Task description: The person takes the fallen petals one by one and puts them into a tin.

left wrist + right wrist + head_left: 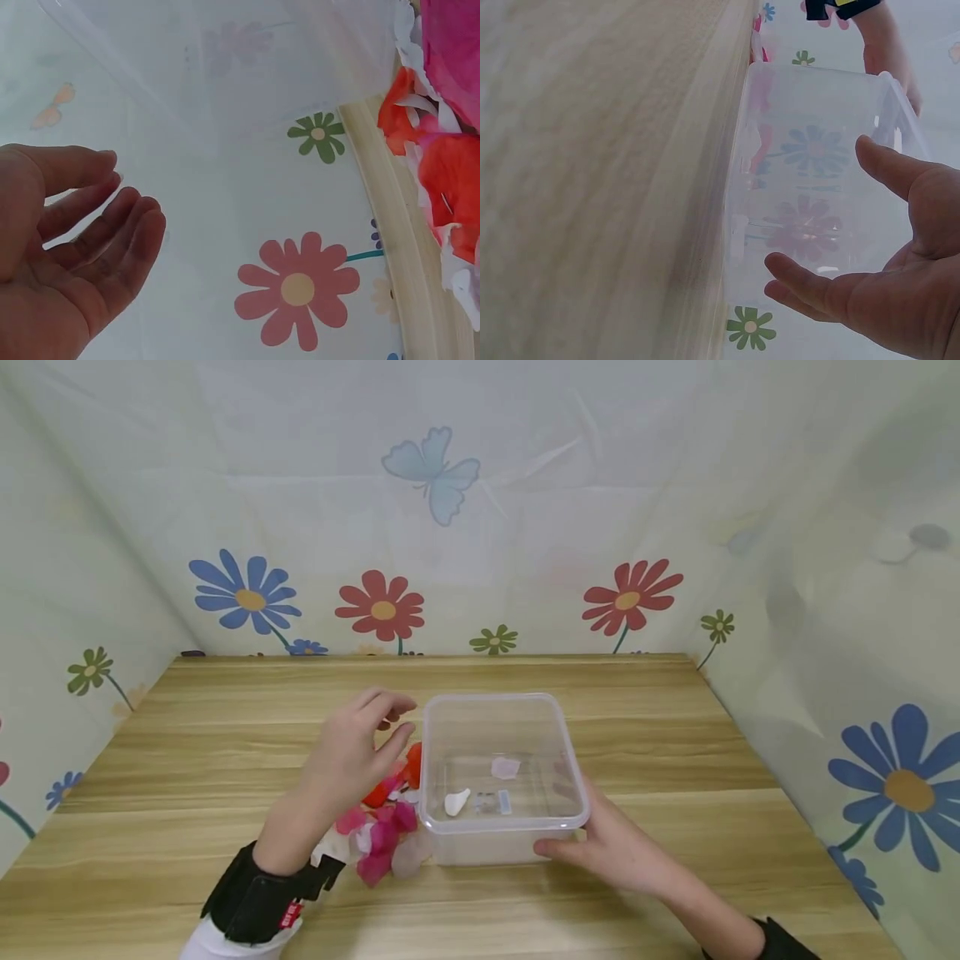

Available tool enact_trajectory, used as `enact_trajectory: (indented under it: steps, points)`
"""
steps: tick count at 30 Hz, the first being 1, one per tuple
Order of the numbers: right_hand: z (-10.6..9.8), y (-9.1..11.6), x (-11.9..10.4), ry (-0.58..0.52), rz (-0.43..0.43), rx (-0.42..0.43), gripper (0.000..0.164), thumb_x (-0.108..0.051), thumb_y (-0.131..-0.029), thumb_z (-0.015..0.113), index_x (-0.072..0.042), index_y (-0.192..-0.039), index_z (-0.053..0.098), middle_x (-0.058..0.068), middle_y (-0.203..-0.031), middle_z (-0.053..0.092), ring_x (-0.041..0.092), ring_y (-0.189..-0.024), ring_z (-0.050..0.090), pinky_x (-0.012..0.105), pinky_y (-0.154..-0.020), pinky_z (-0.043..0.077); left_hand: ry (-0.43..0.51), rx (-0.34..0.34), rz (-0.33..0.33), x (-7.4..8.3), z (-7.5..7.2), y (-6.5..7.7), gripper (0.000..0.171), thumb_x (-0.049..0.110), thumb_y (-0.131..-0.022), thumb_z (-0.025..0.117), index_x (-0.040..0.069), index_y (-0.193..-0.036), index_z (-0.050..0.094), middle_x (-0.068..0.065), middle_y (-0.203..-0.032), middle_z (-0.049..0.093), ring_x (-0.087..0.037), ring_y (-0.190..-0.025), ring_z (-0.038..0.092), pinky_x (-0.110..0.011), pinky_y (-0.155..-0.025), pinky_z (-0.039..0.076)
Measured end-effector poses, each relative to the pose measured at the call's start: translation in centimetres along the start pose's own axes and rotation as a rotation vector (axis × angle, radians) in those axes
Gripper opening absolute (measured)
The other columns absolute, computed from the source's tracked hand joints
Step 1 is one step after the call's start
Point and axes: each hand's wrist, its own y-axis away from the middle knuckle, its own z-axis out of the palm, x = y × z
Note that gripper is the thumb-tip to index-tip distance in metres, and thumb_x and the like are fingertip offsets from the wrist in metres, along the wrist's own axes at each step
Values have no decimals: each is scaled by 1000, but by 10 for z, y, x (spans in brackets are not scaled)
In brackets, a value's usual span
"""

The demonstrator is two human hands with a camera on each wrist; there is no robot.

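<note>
A clear plastic box [498, 847] without a lid stands on the table. In the head view a white petal [456, 802] and a pale pink petal [506, 767] show inside it. My right hand [611, 843] rests against its near right corner, thumb on the front wall and fingers along the right side; in the right wrist view those fingers [810, 289] look nearly straight. Left of the box, my left hand [348, 756] hovers with loosely bent fingers and nothing in them. Partly hidden below it lies a pile of loose petals [382, 839] in pink, red and white.
The wooden table [645, 727] runs back to a light curtain [525, 543] printed with flowers and a butterfly. More of this cloth hangs along the left and right sides. Black bands [258, 893] circle both wrists.
</note>
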Motion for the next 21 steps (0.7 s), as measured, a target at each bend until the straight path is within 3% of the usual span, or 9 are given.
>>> enact_trajectory:
  steps: [4, 6, 14, 21]
  points:
    - [0, 0, 0, 7, -2, 0, 111, -16, -84, 87, -17, -165, 11, 15, -150, 46, 37, -127, 54, 59, -103, 43, -41, -23, -71, -9, -1, 1, 20, -3, -89, 76, 0, -108, 70, -13, -105, 69, -26, -90, 65, -41, -78, 60]
    - [0, 0, 0, 12, -2, 1, 112, -16, -84, 87, -16, -165, 11, 16, -150, 46, 36, -127, 54, 56, -104, 44, -63, -66, -107, -15, 1, 2, 16, -4, -89, 73, 0, -105, 70, -13, -103, 68, -28, -89, 65, -40, -77, 60]
    - [-1, 0, -2, 31, 10, 3, 112, -16, -84, 87, -22, -165, 11, 10, -150, 46, 27, -127, 54, 48, -104, 45, -102, -418, -320, -34, 3, 6, 13, 4, -89, 77, 3, -101, 72, -11, -99, 66, -28, -89, 61, -38, -78, 59]
    - [-1, 0, -1, 17, 0, -6, 112, -15, -84, 87, -20, -166, 9, 15, -151, 45, 32, -129, 53, 53, -104, 44, -144, -587, -288, -46, 8, 10, 14, -2, -84, 79, 4, -94, 70, -6, -87, 61, -22, -79, 55, -34, -71, 53]
